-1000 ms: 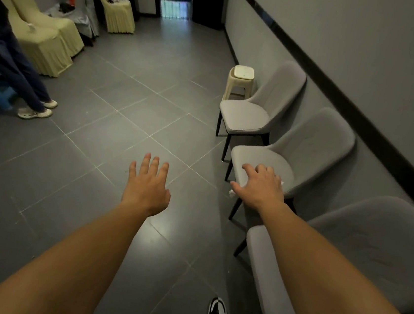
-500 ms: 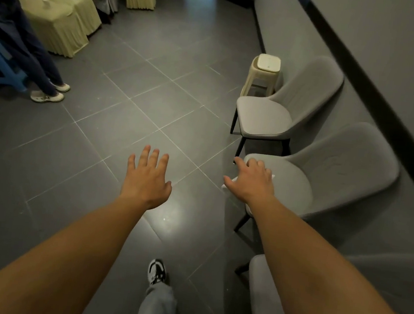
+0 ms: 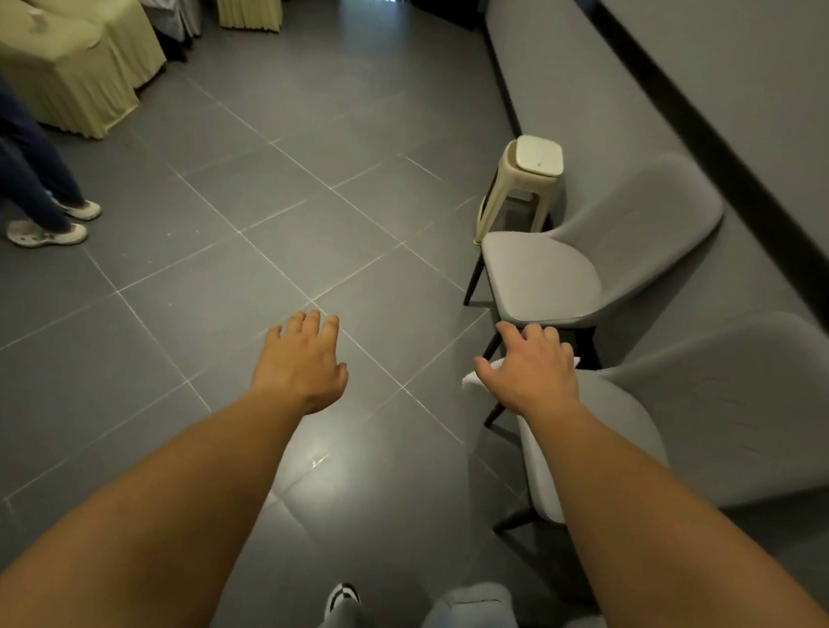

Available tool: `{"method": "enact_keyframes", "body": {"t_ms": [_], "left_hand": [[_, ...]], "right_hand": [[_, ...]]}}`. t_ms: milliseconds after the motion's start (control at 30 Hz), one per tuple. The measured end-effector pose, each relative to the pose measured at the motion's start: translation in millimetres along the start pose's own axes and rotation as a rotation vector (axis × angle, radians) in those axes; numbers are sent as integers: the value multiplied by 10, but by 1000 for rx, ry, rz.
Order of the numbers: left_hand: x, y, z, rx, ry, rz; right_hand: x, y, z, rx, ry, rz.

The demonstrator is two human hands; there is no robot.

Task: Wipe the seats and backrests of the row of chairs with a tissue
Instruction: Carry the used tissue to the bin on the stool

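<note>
Far left, a bystander's legs (image 3: 16,165) stand beside cream-covered chairs (image 3: 69,62). Over the grey tiled floor (image 3: 233,252) the left hand (image 3: 301,360) hangs spread, palm down, holding nothing. The right hand (image 3: 533,368) lies flat, fingers spread, pressing a white tissue (image 3: 480,375) onto the front edge of the nearer grey chair (image 3: 733,396). Beyond it stands another grey chair (image 3: 561,273), then a beige stool (image 3: 523,181) by the wall.

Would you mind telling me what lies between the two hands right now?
In the head view, only bare grey floor tile lies between the left hand and the right hand, which holds the tissue.
</note>
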State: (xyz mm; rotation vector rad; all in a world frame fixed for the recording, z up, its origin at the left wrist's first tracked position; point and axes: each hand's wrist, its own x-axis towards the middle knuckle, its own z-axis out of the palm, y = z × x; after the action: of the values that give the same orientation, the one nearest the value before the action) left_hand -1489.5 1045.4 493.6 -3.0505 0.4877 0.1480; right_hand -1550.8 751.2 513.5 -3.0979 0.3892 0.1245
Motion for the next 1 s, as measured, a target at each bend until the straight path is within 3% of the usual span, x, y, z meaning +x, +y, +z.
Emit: {"method": "enact_keyframes", "body": {"t_ms": [467, 833, 1000], "left_hand": [[1994, -347, -25, 9, -31, 38], [4281, -112, -367, 0, 26, -24], [5115, -10, -438, -6, 26, 68]], "right_hand": [[2057, -262, 0, 21, -61, -39], [4521, 117, -72, 7, -106, -90], [5524, -28, -186, -13, -104, -120]]}}
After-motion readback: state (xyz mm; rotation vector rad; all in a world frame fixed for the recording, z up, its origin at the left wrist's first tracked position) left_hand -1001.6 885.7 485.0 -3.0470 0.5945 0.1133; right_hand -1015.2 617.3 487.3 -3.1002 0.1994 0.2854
